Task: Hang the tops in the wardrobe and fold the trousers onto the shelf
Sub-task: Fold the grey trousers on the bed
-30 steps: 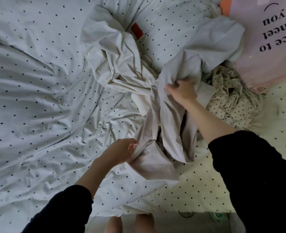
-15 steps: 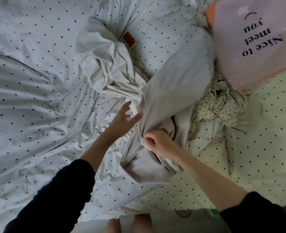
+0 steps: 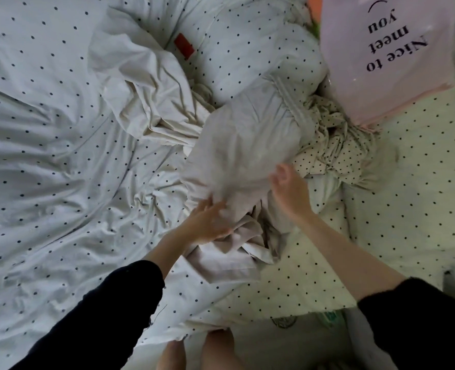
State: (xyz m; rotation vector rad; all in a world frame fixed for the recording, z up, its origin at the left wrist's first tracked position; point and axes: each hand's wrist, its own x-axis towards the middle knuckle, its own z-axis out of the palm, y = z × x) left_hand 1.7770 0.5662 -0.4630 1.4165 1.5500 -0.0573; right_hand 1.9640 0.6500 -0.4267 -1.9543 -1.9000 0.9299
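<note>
Left hand (image 3: 207, 222) grip: fingers spread flat, pressing on lower bunched part of pale trousers (image 3: 245, 153), not pinching. Right hand (image 3: 287, 188) grip loose, fingers relaxed at trousers' right edge; real hold or just touching, can't tell, bit blurry. Trousers crumpled mid-bed on dotted duvet (image 3: 60, 156). Dotted garment (image 3: 333, 145) just right of them, white sheet (image 3: 146, 84) upper left, pink pillow (image 3: 381, 49) top right.

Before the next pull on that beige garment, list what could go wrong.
1. The beige garment lies bunched against the cream garment; lifting may drag both.
2. The right hand looks open beside the cloth, so only the left hand touches it and it may slip.
</note>
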